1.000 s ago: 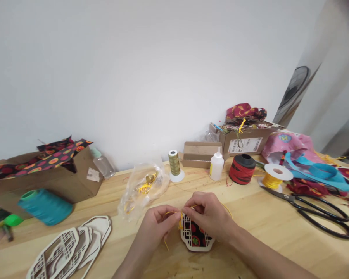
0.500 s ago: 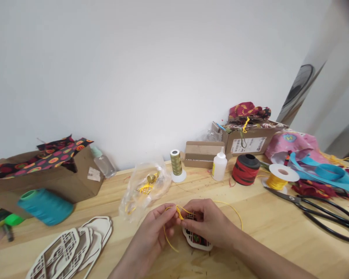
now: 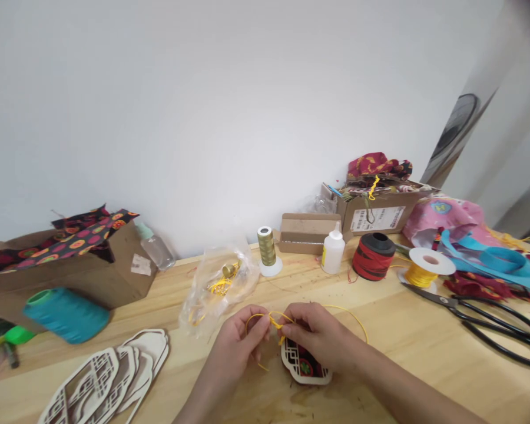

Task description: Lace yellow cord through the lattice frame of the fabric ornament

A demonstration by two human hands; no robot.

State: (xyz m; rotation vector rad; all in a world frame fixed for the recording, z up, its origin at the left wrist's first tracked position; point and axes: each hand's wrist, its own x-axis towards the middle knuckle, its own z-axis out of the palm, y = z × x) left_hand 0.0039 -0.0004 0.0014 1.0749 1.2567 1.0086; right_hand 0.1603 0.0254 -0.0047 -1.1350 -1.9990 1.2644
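Thin yellow cord (image 3: 275, 323), looped and bunched, by a pale lattice frame (image 3: 294, 360), dark patterned fabric (image 3: 306, 368) inside

Craft workspace. Wooden table (image 3: 176, 365) stood against a white wall (image 3: 203, 118). Materials lay spread about: teal thread cone (image 3: 68, 317), red thread spool (image 3: 373, 262), yellow cord spool (image 3: 419, 277), black-handled scissors (image 3: 444, 300), cut fretwork panels (image 3: 99, 377). Printed fabric (image 3: 86, 238) trailed over one cardboard box (image 3: 128, 280). Home or business, could not tell.

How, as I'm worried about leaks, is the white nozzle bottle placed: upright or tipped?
Upright: the white nozzle bottle stands on its base on the wooden table, nozzle pointing up. Cannot tell whether it's capped.
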